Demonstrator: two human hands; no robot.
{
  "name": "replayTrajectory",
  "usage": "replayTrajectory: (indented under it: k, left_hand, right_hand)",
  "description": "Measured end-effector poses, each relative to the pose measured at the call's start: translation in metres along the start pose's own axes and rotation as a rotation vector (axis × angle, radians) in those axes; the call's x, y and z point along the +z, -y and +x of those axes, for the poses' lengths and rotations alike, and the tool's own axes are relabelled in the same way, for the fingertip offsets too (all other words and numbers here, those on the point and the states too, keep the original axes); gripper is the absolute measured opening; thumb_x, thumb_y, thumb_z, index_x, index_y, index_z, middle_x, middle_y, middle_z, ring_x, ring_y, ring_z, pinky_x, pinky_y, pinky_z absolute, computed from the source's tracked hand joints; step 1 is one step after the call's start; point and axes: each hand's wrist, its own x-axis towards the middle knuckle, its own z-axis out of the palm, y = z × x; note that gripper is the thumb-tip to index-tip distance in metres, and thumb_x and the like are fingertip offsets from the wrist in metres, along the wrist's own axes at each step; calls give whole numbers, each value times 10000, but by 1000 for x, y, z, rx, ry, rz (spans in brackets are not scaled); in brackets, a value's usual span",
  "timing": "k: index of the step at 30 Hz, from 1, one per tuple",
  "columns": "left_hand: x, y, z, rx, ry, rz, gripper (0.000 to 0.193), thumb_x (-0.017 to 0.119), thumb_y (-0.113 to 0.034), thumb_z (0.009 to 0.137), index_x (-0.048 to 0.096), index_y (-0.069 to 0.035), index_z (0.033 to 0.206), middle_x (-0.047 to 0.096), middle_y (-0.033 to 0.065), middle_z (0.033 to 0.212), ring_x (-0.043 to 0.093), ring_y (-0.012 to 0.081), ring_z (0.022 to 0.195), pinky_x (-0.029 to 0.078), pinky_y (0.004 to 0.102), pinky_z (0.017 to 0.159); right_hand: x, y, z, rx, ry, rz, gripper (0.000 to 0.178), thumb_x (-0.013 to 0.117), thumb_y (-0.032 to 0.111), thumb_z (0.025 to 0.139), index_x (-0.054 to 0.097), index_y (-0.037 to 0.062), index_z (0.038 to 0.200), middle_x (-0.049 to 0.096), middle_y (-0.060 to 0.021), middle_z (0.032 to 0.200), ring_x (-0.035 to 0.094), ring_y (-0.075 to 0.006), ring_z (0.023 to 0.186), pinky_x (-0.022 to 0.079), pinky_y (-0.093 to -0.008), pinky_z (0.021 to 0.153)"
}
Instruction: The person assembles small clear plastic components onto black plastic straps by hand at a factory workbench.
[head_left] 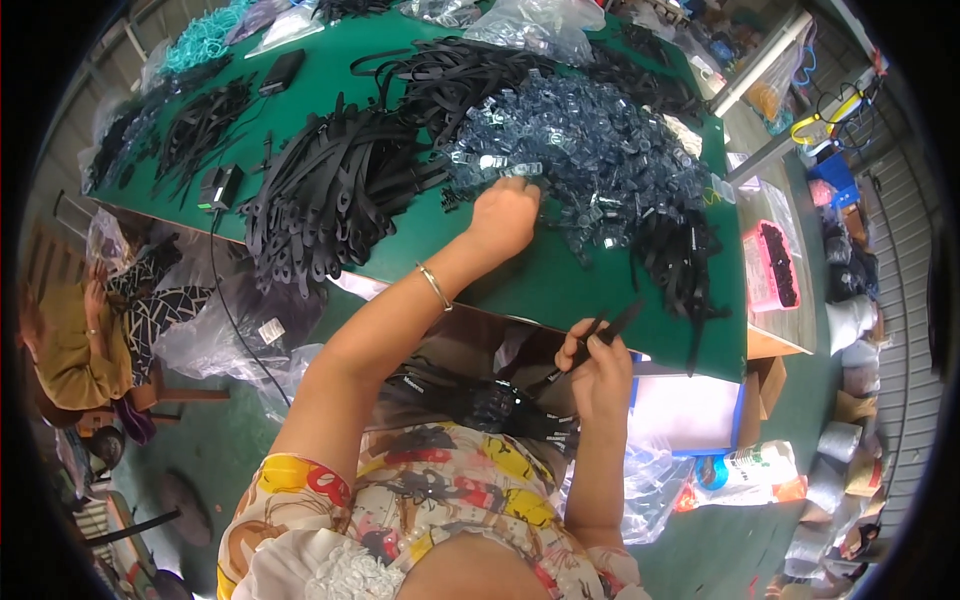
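My left hand [503,218] reaches over the green table to the near edge of a heap of clear, bluish plastic clips [590,150]. Its fingers are curled together, and whatever they pinch is hidden behind the knuckles. Nearer my body, just off the table's front edge, my right hand [597,365] is closed on a black strap [622,322], whose end sticks up past the fingers. Left of the clips lies a thick bundle of black straps [330,195]. A smaller bunch of black straps [680,260] hangs over the table's right front.
More black straps [460,75] and plastic bags [540,28] cover the back of the green table [690,335]. A black box with a cable [220,187] sits at its left edge. To the right stands a pink tray [770,265]. Another person [85,330] sits at far left.
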Motion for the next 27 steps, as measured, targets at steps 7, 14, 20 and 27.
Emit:
replayTrajectory:
  k: [7,14,20,27]
  left_hand:
    - [-62,-31,-61,-502,435,-1602,177,465,-130,797,506,-45,948,559,43,729,487,93,581,355,210,481]
    - [-77,-63,-124,-631,493,-2072,231,515,-293,891,487,-64,900,384,-26,635,302,44,515,243,183,450]
    - [-82,-64,-136,-758,489,-2223,251,495,-315,901,475,-65,918,357,-22,608,277,44,491,228,177,441]
    - [-72,-67,-147,-826,532,-2276,239,482,-310,908,478,-72,934,370,-17,608,276,45,486,227,180,434]
  right_hand:
    - [-3,1,-8,-8,-4,15,146,472,107,863,485,-7,955,449,-64,636,399,-120,518,317,-243,489]
    - [5,-10,-14,136,66,-9,148,506,115,843,484,-10,921,458,-56,620,408,-111,483,318,-226,452]
    - [2,-20,-17,259,115,-7,127,518,97,850,507,-5,924,471,-29,613,421,-65,495,300,-171,422]
    - [7,-22,-18,163,159,-97,111,511,91,858,503,-1,920,469,-18,611,415,-58,506,304,-173,443]
